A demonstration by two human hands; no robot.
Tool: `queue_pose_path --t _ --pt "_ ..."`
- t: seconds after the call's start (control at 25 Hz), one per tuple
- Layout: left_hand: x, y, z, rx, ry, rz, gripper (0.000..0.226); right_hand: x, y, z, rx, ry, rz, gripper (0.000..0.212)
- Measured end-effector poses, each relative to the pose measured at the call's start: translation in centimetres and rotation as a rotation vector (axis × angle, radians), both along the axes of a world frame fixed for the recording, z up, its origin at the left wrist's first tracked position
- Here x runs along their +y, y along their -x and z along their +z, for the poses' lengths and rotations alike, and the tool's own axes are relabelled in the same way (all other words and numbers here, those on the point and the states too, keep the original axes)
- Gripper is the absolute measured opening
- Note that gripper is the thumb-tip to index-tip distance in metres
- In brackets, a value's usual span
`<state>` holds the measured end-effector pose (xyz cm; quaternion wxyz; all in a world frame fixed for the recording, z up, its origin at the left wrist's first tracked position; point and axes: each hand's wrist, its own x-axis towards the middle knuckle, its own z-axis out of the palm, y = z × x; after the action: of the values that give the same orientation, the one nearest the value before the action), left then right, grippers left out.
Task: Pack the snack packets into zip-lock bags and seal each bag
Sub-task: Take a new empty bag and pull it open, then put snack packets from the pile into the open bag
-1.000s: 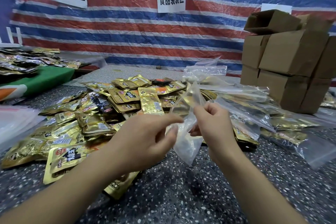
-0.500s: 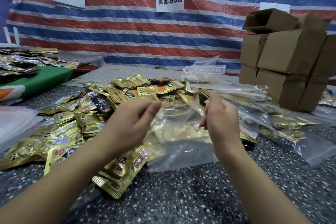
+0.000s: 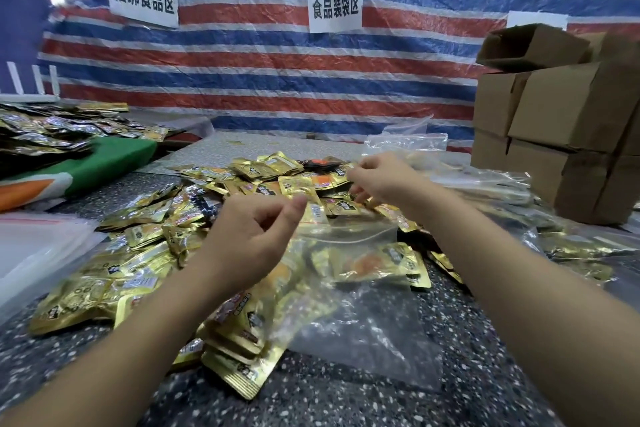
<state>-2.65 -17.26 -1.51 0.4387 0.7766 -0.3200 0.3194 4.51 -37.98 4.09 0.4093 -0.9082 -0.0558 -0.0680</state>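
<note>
A clear zip-lock bag (image 3: 363, 329) lies on the speckled table (image 3: 346, 402) in front of me, mouth facing away, with a few gold snack packets (image 3: 377, 262) showing through it. My left hand (image 3: 252, 239) pinches the bag's mouth at its left corner between thumb and curled forefinger. My right hand (image 3: 377, 180) is stretched past the bag over the big heap of loose gold packets (image 3: 156, 253). Its bent fingertips come down on the far packets, and none is lifted.
Stacked cardboard boxes (image 3: 571, 121) stand at the right. Packed clear bags (image 3: 581, 246) lie before them, and empty bags (image 3: 405, 142) behind the heap. A stack of flat clear bags (image 3: 38, 246) sits at the left, beside a green cloth (image 3: 110, 159) bearing more packets. A striped tarp (image 3: 277, 80) closes the back.
My right hand let go of the bag's mouth and reached forward to the packet heap. The bag dropped flat onto the table, my left hand still at its rim.
</note>
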Motion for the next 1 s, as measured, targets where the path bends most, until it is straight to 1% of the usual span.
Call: queue_pose_path --t 0.12,0.24,0.32,0.44,0.52,0.6,0.64,0.72,0.76,0.88,1.0 --pt "0.0 -0.5 -0.5 -0.012 -0.040 0.029 0.052 2.6 -3.1 -0.7 0.082 0.201 0.071 0.023" --pt "0.0 -0.8 -1.1 -0.006 -0.107 0.041 0.050 4.8 -5.1 -1.3 0.103 0.376 0.038 0.036" --pt "-0.1 -0.8 -1.2 -0.010 -0.123 0.035 0.048 5.8 -5.6 -1.4 0.103 0.404 -0.003 0.041" --pt "-0.1 -0.8 -1.3 0.006 -0.125 0.026 0.049 6.8 -5.8 -1.5 0.185 0.497 -0.032 0.062" --pt "-0.1 -0.8 -1.3 0.015 -0.120 0.030 0.048 7.1 -5.7 -1.6 0.228 0.514 -0.033 0.073" --pt "-0.1 -0.8 -1.3 0.011 -0.109 0.038 0.049 6.8 -5.7 -1.5 0.251 0.409 -0.043 0.075" --pt "-0.1 -0.8 -1.3 0.010 -0.107 0.041 0.049 6.5 -5.8 -1.5 0.274 0.320 -0.043 0.069" --pt "-0.1 -0.8 -1.3 0.006 -0.114 0.043 0.048 5.7 -5.9 -1.5 0.323 0.146 -0.031 0.041" --pt "-0.2 -0.8 -1.3 0.006 -0.118 0.041 0.048 5.1 -5.8 -1.6 0.341 0.067 -0.028 0.031" --pt "-0.1 -0.8 -1.3 0.010 -0.118 0.039 0.047 3.2 -5.4 -1.7 0.346 -0.218 0.017 0.014" --pt "-0.2 -0.6 -1.3 0.012 -0.118 0.038 0.047 1.4 -4.3 -1.3 0.239 -0.533 0.031 0.016"
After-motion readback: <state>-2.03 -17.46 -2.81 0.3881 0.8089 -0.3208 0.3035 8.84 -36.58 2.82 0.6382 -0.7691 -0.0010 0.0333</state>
